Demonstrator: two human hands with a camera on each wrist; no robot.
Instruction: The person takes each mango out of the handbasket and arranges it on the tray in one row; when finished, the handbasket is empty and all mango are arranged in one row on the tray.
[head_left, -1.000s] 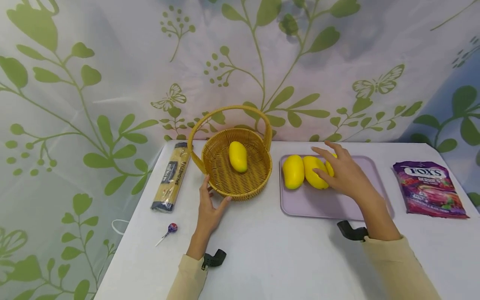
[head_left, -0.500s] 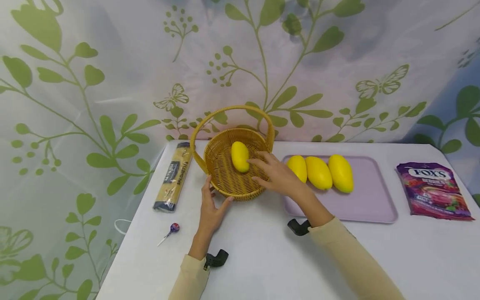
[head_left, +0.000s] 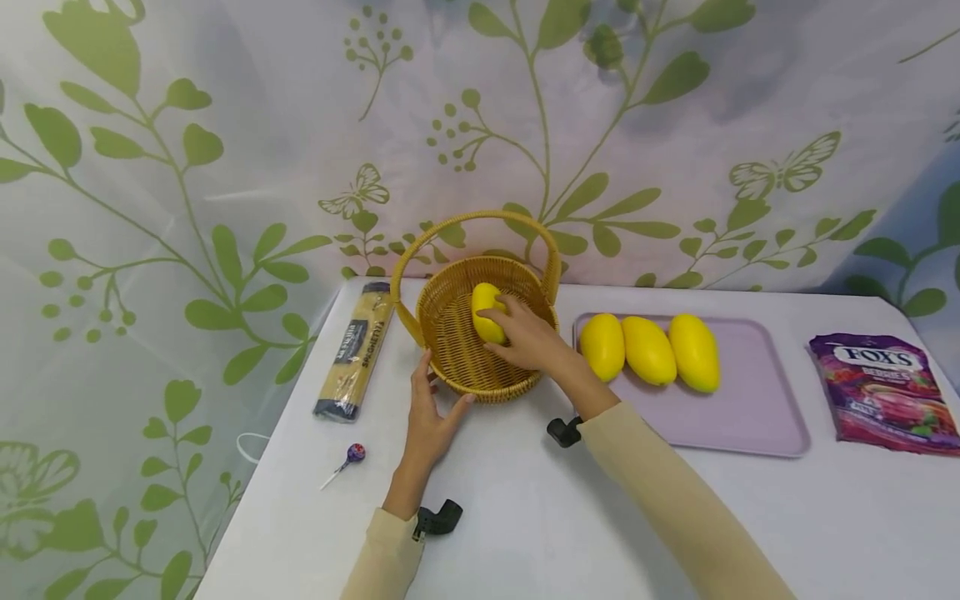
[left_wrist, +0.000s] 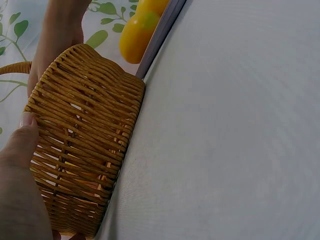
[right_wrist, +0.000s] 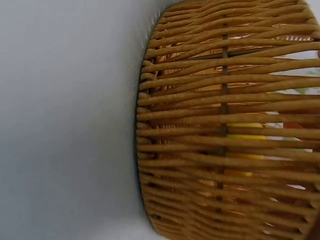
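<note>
A round woven basket with an arched handle stands at mid-table, one yellow mango inside. My right hand reaches over the near-right rim and grips this mango, fingers over its right side and thumb at its lower end. Through the basket weave in the right wrist view, bits of yellow show. My left hand holds the basket's near-left side, fingers along the left and thumb at the front rim. In the left wrist view, the left thumb presses the woven wall near the rim.
To the right, a lilac tray carries three mangoes in a row. Farther right lies a purple Fox's candy bag. Left of the basket are a spaghetti pack and a lollipop. A patterned curtain hangs behind.
My right hand has moved left from the mangoes on the tray into the basket and taken hold of the mango there. My left hand has stayed at the basket.
</note>
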